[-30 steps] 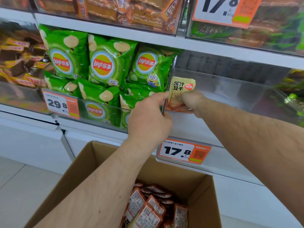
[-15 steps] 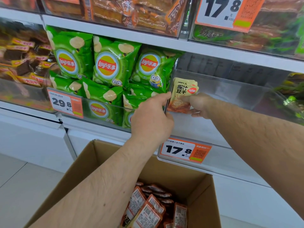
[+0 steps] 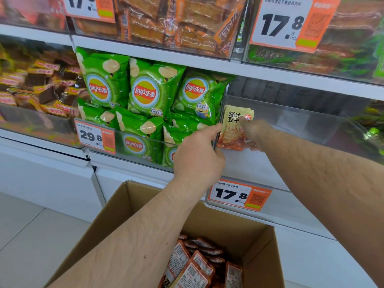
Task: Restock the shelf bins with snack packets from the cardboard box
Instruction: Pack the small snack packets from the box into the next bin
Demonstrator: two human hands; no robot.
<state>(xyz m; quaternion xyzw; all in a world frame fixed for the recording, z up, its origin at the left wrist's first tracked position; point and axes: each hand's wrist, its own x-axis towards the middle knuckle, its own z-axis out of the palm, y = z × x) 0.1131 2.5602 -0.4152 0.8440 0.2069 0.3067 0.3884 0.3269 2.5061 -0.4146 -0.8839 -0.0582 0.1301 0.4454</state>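
- Our right hand (image 3: 256, 135) pinches a snack packet (image 3: 233, 129) upright at the clear bin's (image 3: 301, 121) left end.
- Our left hand (image 3: 198, 156), fingers curled, holds the bin's left wall.
- More packets (image 3: 195, 265) lie in the cardboard box (image 3: 124, 206) below.
- Green chip bags (image 3: 149, 94) fill the neighbouring bin.

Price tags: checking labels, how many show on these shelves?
4: cropped tag top left, upper 17.8 tag top right, 29.8 tag middle left, lower 17.8 tag above the cardboard box; others may be hidden.
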